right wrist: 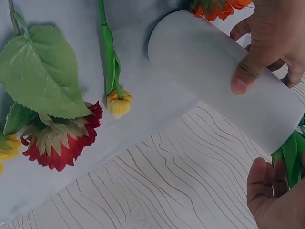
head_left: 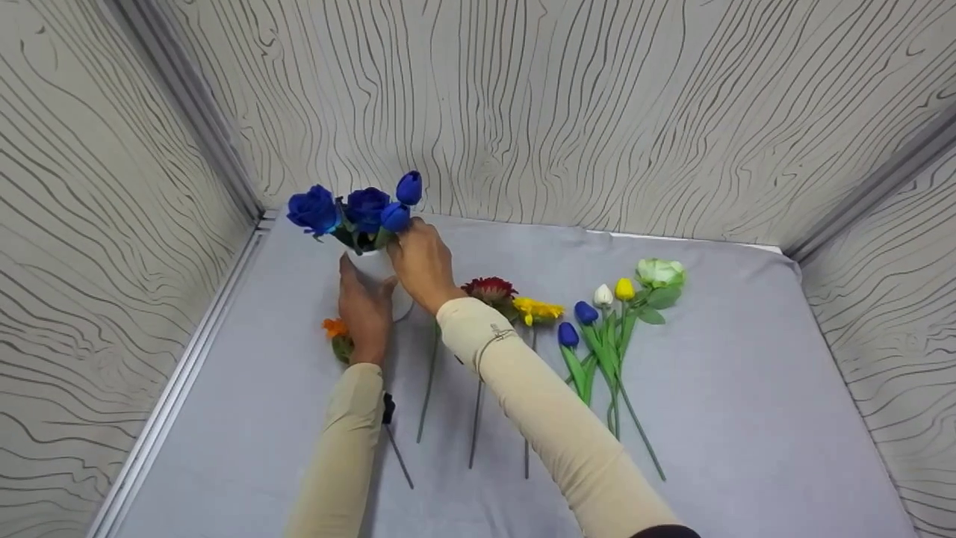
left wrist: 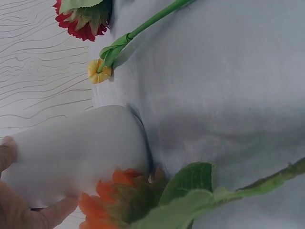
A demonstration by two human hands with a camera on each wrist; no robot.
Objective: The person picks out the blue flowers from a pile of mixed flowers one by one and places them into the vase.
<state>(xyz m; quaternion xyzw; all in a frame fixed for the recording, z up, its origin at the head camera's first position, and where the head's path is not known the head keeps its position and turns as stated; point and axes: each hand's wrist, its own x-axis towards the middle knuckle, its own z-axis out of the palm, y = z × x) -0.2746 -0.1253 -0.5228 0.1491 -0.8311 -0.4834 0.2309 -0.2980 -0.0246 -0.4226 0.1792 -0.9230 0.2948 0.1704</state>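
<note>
A white cylindrical vase [head_left: 372, 263] stands at the back left, holding blue roses [head_left: 314, 209]. My left hand [head_left: 366, 314] grips its side, with the thumb and fingers around the wall in the right wrist view. At the rim, my right hand [head_left: 424, 261] pinches a blue tulip [head_left: 395, 217] by its green leaves and stem [right wrist: 289, 157]. Another blue tulip [head_left: 409, 188] rises just above it. The tulip's lower stem is hidden inside the vase. Beside the left hand lies an orange flower [left wrist: 119, 200], close to the vase's base.
A red flower [head_left: 489, 289] and a yellow flower [head_left: 538, 310] lie to the right of the vase. Farther right are blue tulips [head_left: 568, 335], a white tulip [head_left: 603, 295], a yellow tulip [head_left: 624, 289] and a pale green-white rose [head_left: 660, 273]. Patterned walls [head_left: 523, 112] enclose the grey cloth.
</note>
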